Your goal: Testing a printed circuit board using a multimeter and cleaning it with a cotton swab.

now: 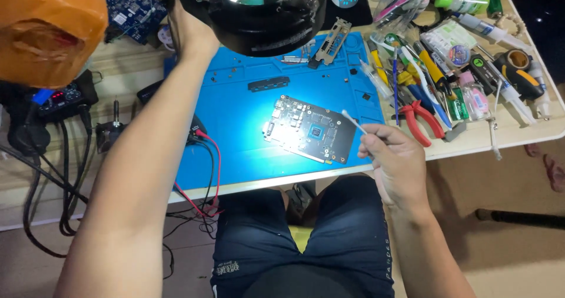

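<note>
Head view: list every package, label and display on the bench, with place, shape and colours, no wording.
Small black bench unit with a red lit display: far left, behind cables.
Round clear container with a green and white label: right, among the tools.
Small clear bottle of pink liquid with a label: right, beside the red-handled pliers.
Green and white squeeze bottle: top right, lying flat.

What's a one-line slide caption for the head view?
Right hand holds a cotton swab beside a dark circuit board on a blue mat; left hand grips the black lamp head.
</note>
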